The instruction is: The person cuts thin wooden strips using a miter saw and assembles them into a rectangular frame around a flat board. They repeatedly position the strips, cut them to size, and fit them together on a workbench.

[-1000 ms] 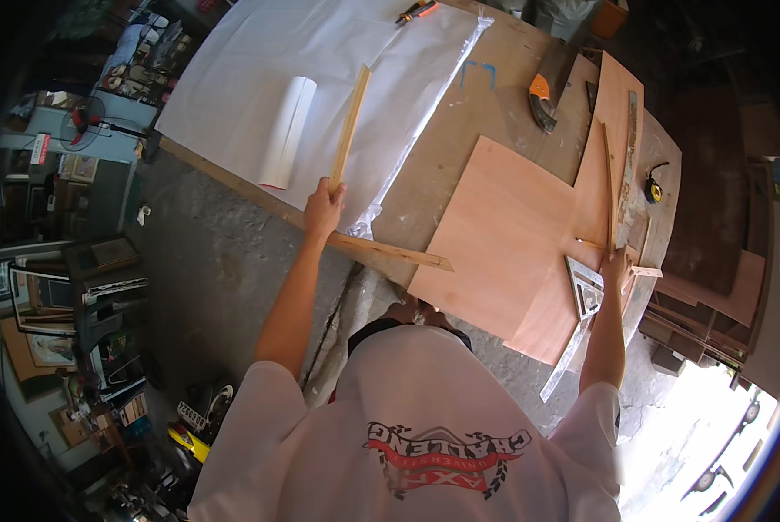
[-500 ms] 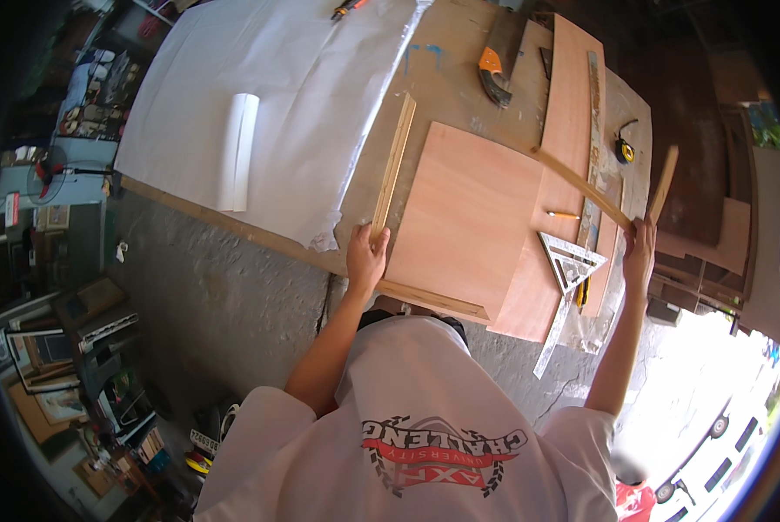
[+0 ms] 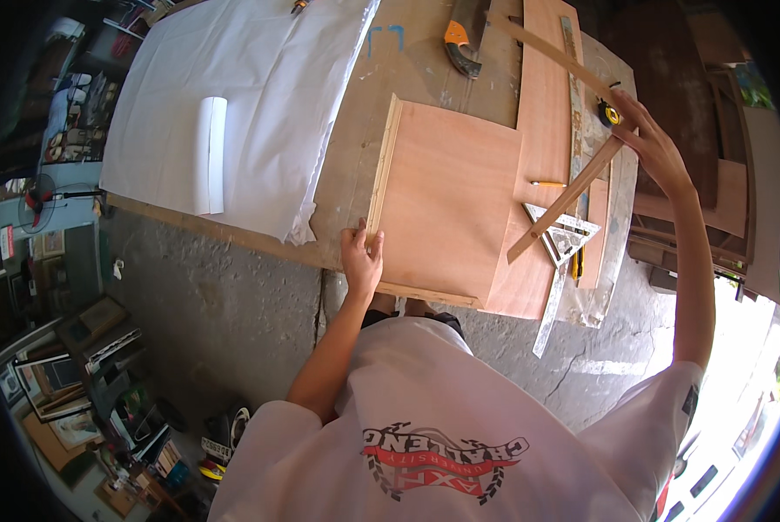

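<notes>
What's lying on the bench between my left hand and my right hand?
In the head view, the square plywood panel fills most of that stretch between left hand and right hand, then a pencil on the plywood beyond it.

At twelve o'clock the picture's edge cut off the handsaw (image 3: 465, 35) and the far end of the counter (image 3: 425, 52). The right hand (image 3: 655, 143) covered the upper end of a wooden strip (image 3: 564, 202). The pencil (image 3: 548, 184) was too small to make out.
</notes>
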Demonstrator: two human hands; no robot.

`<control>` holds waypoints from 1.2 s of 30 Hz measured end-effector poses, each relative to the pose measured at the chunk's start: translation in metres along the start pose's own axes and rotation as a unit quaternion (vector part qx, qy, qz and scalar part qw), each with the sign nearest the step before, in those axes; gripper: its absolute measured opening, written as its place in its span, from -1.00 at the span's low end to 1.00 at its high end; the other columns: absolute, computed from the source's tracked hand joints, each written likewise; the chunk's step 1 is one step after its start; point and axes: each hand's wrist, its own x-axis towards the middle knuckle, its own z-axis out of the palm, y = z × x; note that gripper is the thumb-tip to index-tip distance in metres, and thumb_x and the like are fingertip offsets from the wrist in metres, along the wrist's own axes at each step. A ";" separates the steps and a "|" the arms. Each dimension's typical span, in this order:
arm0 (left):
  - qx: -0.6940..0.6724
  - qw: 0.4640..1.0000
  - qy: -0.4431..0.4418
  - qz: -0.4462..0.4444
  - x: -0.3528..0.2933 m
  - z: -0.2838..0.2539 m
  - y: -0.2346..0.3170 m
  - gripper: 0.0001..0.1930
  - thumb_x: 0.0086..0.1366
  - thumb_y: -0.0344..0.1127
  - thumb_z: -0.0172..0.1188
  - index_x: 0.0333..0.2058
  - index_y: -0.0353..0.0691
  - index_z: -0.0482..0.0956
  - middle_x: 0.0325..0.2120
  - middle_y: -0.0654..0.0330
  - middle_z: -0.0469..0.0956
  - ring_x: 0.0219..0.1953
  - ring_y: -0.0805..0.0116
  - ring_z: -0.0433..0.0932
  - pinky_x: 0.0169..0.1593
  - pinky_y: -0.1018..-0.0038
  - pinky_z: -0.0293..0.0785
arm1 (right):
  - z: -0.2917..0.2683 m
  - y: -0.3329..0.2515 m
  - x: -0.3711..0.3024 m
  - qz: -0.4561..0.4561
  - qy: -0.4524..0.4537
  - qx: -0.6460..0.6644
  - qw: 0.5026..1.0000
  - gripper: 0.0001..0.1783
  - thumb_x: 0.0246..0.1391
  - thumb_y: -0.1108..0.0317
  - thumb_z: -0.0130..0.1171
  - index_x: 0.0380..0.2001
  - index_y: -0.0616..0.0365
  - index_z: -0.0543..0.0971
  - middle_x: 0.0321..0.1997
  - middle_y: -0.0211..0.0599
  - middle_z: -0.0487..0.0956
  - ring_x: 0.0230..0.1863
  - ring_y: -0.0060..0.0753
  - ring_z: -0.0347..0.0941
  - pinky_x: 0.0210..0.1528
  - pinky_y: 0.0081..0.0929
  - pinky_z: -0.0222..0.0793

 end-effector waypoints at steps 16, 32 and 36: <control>0.125 0.991 0.011 0.041 -0.002 0.015 -0.007 -0.44 0.34 -0.18 0.34 0.24 -0.30 0.50 -0.32 0.01 0.44 -0.24 -0.01 0.48 -0.09 0.12 0.44 | 0.167 -0.071 0.076 -0.085 -0.129 0.031 0.988 -0.53 0.04 0.61 0.18 0.02 -0.08 0.62 0.62 -0.41 0.15 0.62 -0.28 0.01 0.66 -0.23 0.02; 0.051 0.993 -0.103 0.021 0.018 -0.002 -0.020 -0.47 0.29 -0.11 0.39 0.12 -0.31 0.58 -0.28 -0.02 0.59 -0.23 -0.02 0.61 -0.14 0.15 0.54 | 0.190 -0.381 -0.163 0.554 0.063 0.477 0.680 -0.75 0.39 0.41 0.11 0.05 0.23 0.60 -0.06 -0.06 0.61 -0.12 -0.25 0.64 -0.14 -0.33 0.55; 0.048 0.992 -0.119 0.019 0.025 -0.003 -0.018 -0.49 0.26 -0.14 0.42 0.10 -0.30 0.60 -0.39 0.07 0.55 -0.37 0.11 0.56 -0.22 0.21 0.52 | 0.176 -0.395 -0.158 0.540 0.047 0.467 0.699 -0.76 0.38 0.46 0.07 0.03 0.24 0.59 -0.08 0.00 0.61 -0.10 -0.02 0.63 -0.05 -0.20 0.54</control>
